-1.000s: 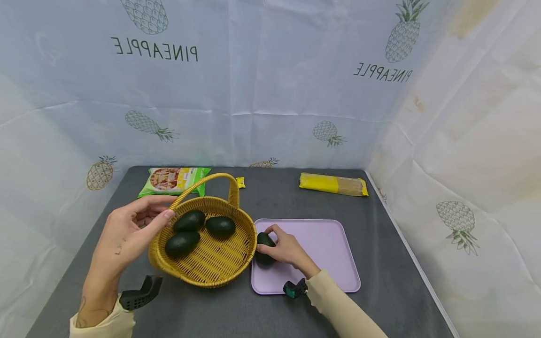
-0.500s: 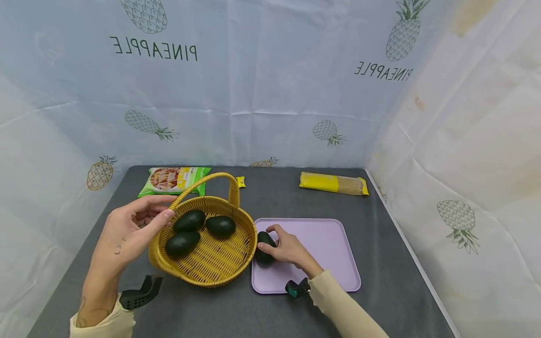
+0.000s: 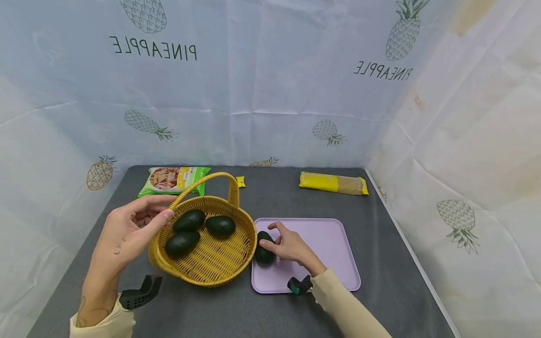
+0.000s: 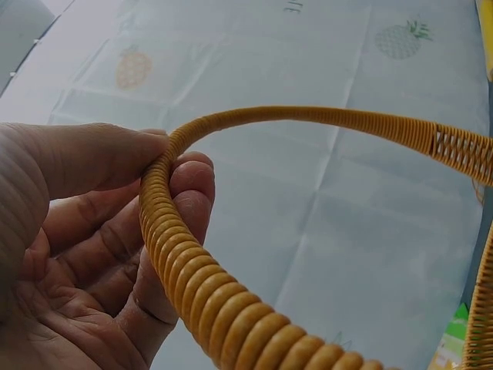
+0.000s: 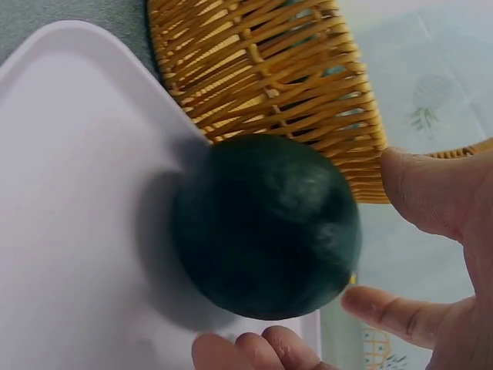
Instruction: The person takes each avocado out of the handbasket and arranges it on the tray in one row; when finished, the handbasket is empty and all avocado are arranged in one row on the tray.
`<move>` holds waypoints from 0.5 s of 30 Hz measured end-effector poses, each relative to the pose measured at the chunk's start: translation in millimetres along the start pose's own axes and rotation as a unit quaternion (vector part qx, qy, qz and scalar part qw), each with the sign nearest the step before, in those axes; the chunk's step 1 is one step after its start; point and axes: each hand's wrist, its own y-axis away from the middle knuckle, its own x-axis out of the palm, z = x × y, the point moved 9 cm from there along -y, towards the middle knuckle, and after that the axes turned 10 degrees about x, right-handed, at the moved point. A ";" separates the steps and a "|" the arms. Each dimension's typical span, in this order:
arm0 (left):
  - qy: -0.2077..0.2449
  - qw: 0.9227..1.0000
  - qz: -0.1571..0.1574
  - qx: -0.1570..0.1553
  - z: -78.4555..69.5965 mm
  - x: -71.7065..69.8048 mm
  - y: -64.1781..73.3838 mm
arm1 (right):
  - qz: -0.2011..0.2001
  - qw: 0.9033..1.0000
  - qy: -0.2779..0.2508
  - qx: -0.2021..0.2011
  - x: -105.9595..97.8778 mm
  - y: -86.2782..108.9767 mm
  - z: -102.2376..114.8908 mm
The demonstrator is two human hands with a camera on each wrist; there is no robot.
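Pinches handle [image 3: 205,180] with left hand [image 3: 128,232] — likely to steady basket [image 3: 220,272]. Spreads right hand [image 3: 292,245] about avocado [image 3: 264,256] at left edge of tray [image 3: 334,249], with fingers apart, likely to span it — cannot confirm contact.

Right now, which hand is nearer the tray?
The right hand: it's over the tray, by an avocado. The left hand pinches the handle, across the basket.
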 end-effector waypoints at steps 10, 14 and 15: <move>-0.005 1.000 -0.001 0.004 -0.8 0.2 -1.0 | -0.072 0.995 0.037 -0.054 -27.5 6.0 30.4; -0.004 1.000 -0.002 0.002 -0.4 -0.2 -0.8 | -0.090 0.991 0.047 -0.091 -36.3 9.9 54.3; -0.004 1.000 -0.002 0.002 -0.4 -0.4 -0.8 | -0.089 0.990 0.050 -0.101 -37.3 10.4 60.8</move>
